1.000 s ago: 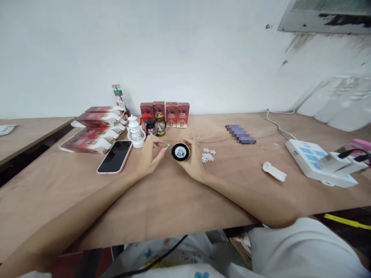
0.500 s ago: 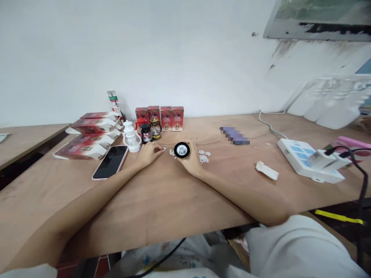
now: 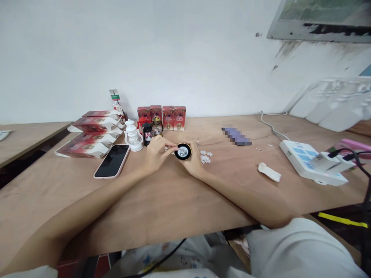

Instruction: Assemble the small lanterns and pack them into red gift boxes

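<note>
My right hand (image 3: 193,164) grips a small gold-rimmed lantern (image 3: 183,157), its round black base turned toward me. A pale recess with small parts shows in the middle of that base; the lantern's body is hidden. At the base's left edge, thumb and forefinger of my left hand (image 3: 158,152) are pinched together; anything between them is too small to make out. Little white pieces lie near those fingers, partly covered. Just right of my right hand is a heap of flat white pieces (image 3: 205,158), with thin metal bits (image 3: 197,142) behind.
Left of my hands stand a white lantern (image 3: 133,138), a black lantern (image 3: 147,133), a red one and a gold one (image 3: 157,125). Red boxes (image 3: 179,117) line the back; flattened cartons (image 3: 84,144) and a phone (image 3: 112,162) lie left. A power strip (image 3: 307,158) is right.
My left hand reached down to the small white pieces on the table, then came right to the lantern's edge with its fingertips pinched. My right hand keeps holding the lantern.
</note>
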A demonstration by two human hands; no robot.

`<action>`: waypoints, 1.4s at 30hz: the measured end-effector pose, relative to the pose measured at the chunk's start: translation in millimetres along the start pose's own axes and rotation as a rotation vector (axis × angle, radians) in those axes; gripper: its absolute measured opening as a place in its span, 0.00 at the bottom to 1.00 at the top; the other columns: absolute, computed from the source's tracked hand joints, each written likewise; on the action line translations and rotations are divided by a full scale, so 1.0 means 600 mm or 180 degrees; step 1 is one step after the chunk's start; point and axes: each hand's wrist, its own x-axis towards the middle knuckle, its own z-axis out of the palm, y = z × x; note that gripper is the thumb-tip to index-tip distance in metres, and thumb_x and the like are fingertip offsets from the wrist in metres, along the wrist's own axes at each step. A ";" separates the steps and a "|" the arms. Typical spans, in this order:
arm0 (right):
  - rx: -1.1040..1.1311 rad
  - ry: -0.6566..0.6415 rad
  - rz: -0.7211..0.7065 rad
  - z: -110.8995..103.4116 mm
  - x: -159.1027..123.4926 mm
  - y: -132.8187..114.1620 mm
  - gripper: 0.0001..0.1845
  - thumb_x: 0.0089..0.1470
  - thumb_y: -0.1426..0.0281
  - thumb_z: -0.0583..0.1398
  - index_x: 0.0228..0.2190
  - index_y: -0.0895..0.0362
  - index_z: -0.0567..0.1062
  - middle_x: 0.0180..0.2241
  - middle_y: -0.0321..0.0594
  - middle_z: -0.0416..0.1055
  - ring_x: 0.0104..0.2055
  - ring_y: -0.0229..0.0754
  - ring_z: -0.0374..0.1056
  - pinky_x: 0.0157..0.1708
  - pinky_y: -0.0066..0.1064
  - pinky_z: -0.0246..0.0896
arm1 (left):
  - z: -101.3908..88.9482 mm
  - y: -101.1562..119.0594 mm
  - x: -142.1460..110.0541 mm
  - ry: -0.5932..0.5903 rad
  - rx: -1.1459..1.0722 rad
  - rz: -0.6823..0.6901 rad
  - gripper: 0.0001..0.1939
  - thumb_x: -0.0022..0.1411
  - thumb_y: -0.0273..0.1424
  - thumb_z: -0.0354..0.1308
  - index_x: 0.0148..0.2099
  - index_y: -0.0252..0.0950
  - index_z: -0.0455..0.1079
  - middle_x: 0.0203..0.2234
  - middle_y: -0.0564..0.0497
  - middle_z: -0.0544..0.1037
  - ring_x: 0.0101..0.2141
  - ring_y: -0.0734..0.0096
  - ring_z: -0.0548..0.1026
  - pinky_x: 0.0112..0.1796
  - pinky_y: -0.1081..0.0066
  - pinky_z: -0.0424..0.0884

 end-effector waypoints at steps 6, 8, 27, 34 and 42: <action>-0.0068 0.0000 0.0005 -0.001 0.000 -0.003 0.19 0.42 0.72 0.64 0.38 0.53 0.65 0.39 0.41 0.66 0.43 0.47 0.64 0.44 0.40 0.62 | 0.003 0.022 -0.006 -0.0271 0.0310 0.0474 0.14 0.67 0.39 0.49 0.36 0.39 0.74 0.30 0.50 0.79 0.33 0.67 0.69 0.36 0.63 0.65; -0.0076 -0.0018 0.0002 -0.002 0.000 -0.003 0.19 0.42 0.72 0.64 0.38 0.53 0.65 0.39 0.41 0.67 0.43 0.47 0.64 0.45 0.41 0.62 | 0.007 0.017 -0.007 -0.0153 0.0555 0.0509 0.14 0.66 0.38 0.50 0.36 0.40 0.75 0.30 0.49 0.78 0.32 0.67 0.68 0.34 0.64 0.64; -0.0067 0.0120 0.0182 -0.001 0.001 -0.001 0.20 0.39 0.73 0.64 0.36 0.54 0.64 0.37 0.39 0.67 0.41 0.47 0.64 0.43 0.39 0.61 | 0.013 0.003 -0.015 -0.0172 0.0938 -0.0248 0.10 0.66 0.34 0.49 0.40 0.37 0.70 0.34 0.48 0.74 0.39 0.62 0.66 0.40 0.61 0.58; -0.0075 0.0179 0.0218 0.001 0.001 0.007 0.22 0.38 0.76 0.64 0.36 0.53 0.63 0.38 0.38 0.67 0.43 0.46 0.64 0.45 0.40 0.61 | 0.030 -0.044 -0.022 -0.1510 0.1247 -0.0674 0.10 0.62 0.34 0.54 0.44 0.42 0.74 0.42 0.45 0.72 0.44 0.55 0.63 0.39 0.59 0.57; -0.0072 0.0154 0.0189 0.000 0.001 0.008 0.22 0.38 0.76 0.64 0.37 0.54 0.64 0.38 0.39 0.66 0.43 0.47 0.64 0.45 0.41 0.61 | 0.033 -0.052 -0.027 -0.1666 0.1136 -0.0753 0.08 0.62 0.35 0.56 0.38 0.46 0.78 0.44 0.46 0.72 0.45 0.53 0.61 0.41 0.55 0.56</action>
